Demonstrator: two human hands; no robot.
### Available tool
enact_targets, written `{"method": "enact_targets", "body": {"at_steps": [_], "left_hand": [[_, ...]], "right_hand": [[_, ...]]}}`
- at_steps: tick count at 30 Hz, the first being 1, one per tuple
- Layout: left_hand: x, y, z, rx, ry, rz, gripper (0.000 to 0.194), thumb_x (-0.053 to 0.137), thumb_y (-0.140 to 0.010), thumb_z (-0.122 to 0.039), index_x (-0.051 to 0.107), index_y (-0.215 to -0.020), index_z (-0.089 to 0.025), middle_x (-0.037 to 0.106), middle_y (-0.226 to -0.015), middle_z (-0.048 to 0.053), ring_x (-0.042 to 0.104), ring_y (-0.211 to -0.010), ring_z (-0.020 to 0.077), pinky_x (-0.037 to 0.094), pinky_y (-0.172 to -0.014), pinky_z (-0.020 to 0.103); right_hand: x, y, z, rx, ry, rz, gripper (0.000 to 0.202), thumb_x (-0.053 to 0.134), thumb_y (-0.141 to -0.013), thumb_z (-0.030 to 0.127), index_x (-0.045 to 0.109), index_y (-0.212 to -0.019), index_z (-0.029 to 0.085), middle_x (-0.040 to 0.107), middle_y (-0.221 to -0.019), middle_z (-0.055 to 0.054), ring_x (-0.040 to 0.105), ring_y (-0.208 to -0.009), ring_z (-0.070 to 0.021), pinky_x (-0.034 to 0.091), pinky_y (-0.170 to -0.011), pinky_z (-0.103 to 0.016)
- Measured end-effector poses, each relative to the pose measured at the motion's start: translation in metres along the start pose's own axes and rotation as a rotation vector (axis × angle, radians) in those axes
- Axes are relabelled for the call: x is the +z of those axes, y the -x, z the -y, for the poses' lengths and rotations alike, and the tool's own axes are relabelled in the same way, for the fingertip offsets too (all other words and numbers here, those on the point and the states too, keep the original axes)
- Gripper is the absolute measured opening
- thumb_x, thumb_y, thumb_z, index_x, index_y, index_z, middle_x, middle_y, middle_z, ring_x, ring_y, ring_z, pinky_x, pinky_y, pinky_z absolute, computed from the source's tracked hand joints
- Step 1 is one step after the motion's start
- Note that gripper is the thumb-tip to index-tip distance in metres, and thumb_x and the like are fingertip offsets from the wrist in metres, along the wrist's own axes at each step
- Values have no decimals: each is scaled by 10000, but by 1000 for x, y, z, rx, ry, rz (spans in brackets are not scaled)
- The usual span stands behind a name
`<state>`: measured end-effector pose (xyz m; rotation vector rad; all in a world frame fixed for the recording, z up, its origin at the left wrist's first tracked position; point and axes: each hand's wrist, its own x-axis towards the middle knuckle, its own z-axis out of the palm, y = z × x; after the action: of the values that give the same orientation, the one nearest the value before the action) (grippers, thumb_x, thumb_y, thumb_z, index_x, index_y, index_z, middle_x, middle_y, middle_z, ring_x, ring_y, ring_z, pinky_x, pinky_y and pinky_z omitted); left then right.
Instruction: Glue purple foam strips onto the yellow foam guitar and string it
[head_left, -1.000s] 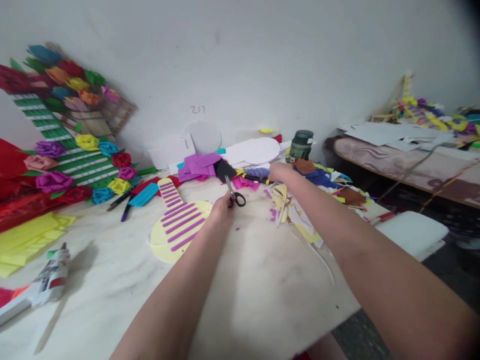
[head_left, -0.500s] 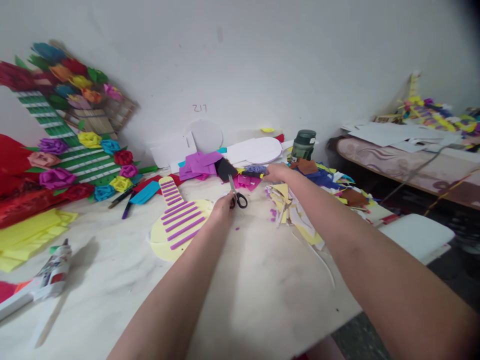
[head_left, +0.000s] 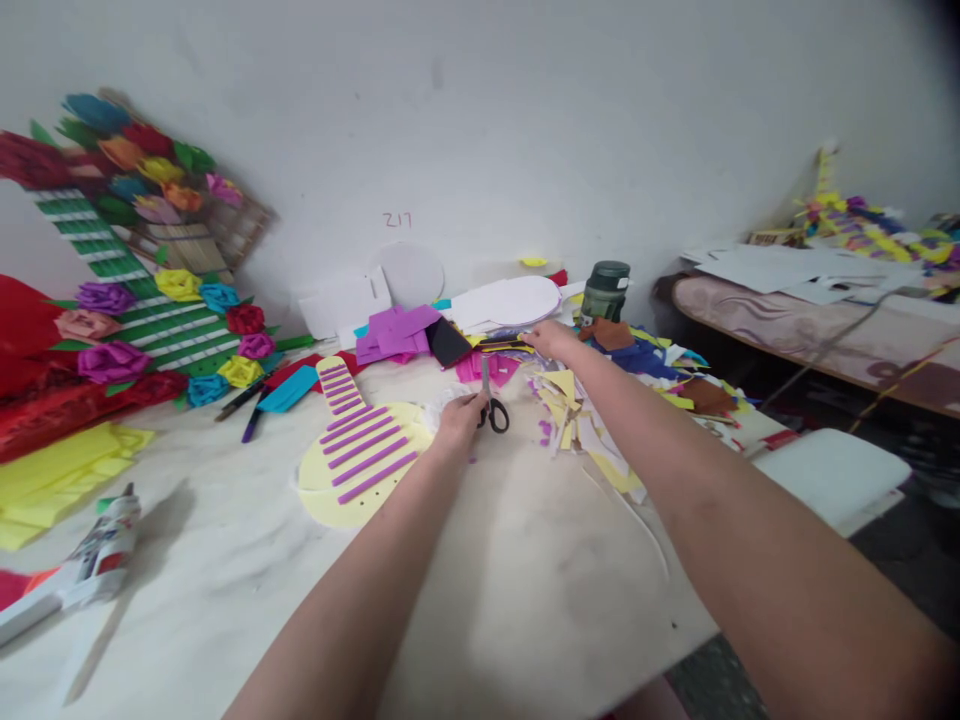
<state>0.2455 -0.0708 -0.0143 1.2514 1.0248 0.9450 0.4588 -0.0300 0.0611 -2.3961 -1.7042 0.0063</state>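
My left hand (head_left: 459, 420) is closed on a pair of scissors (head_left: 493, 412) with black handles, blades pointing away from me. Beyond it, the fingers of my right hand (head_left: 549, 340) are closed at the end of a slim black-and-yellow tool (head_left: 504, 344), whose exact kind is too small to make out. This tool lies by pink paper pieces (head_left: 491, 370) and a black piece (head_left: 448, 344). Left of my left hand, a yellow guitar-shaped cutout (head_left: 315, 490) with purple strips rests flat on the table. Cream and yellow paper scraps (head_left: 581, 420) lie near my right forearm.
A glue gun (head_left: 112, 535) lies at the left on the table (head_left: 525, 600). Paper flowers on a green-striped form (head_left: 180, 330) lean on the wall. A dark green jar (head_left: 606, 290) stands at the back. Coloured scraps (head_left: 645, 355) and a white stool (head_left: 832, 470) are rightward.
My left hand has moved a little to the right with the scissors, whose blades now point straighter away. My right hand stays at the black-and-yellow tool, shifted slightly.
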Motion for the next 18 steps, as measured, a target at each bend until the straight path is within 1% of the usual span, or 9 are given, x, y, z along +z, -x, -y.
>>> {"method": "enact_targets", "body": {"at_steps": [2, 4, 6, 7, 10, 13, 15, 18], "left_hand": [[6, 2, -1, 51, -201, 13, 309, 557, -674, -462, 606, -596, -168, 448, -461, -7, 420, -492, 126, 306, -518, 257], [11, 4, -3, 145, -412, 14, 291, 532, -696, -434, 620, -575, -184, 501, -494, 14, 475, -572, 156, 340, -588, 270], [15, 5, -5, 221, -542, -22, 263, 538, -694, -378, 608, -520, -195, 542, -532, 35, 512, -682, 193, 354, -682, 288], [16, 6, -6, 246, -565, -55, 248, 557, -680, -348, 593, -488, -196, 558, -556, 47, 520, -745, 214, 351, -732, 298], [18, 7, -6, 290, -485, -178, 199, 640, -593, -245, 541, -428, -196, 592, -652, 73, 492, -926, 269, 309, -858, 323], [19, 7, -5, 282, -331, -251, 148, 676, -508, -142, 547, -461, -197, 595, -727, 81, 445, -1030, 292, 266, -916, 333], [19, 6, -7, 253, -284, -270, 143, 686, -489, -119, 568, -508, -197, 587, -739, 82, 444, -1038, 295, 269, -912, 337], [17, 7, -15, 213, -354, -237, 120, 696, -526, -161, 599, -585, -198, 582, -723, 80, 497, -954, 283, 322, -846, 333]], "right_hand": [[3, 5, -1, -28, 8, 40, 417, 445, -785, 494, 676, -939, 184, 657, -991, -90, 592, -870, -215, 428, -703, -269], [6, 13, -1, -62, 34, 83, 352, 504, -756, 467, 678, -921, 209, 666, -970, -64, 597, -864, -206, 428, -702, -261], [11, 21, 1, -82, 80, 92, 327, 544, -735, 436, 672, -932, 209, 659, -998, -71, 594, -898, -213, 426, -720, -265], [13, 24, 3, -86, 107, 85, 332, 552, -731, 423, 666, -951, 203, 650, -1024, -84, 589, -927, -220, 424, -735, -271], [16, 28, 13, -82, 200, 72, 369, 556, -731, 393, 648, -1006, 164, 623, -1073, -136, 570, -990, -247, 422, -773, -299], [14, 27, 26, -69, 266, 74, 383, 580, -713, 324, 632, -1042, 134, 620, -1059, -168, 569, -993, -263, 421, -790, -325], [10, 25, 32, -75, 289, 75, 398, 602, -693, 291, 623, -1059, 137, 623, -1050, -165, 568, -990, -268, 422, -791, -334], [6, 22, 35, -62, 290, 65, 388, 602, -700, 309, 626, -1047, 139, 619, -1053, -163, 564, -991, -286, 429, -780, -355]]}}
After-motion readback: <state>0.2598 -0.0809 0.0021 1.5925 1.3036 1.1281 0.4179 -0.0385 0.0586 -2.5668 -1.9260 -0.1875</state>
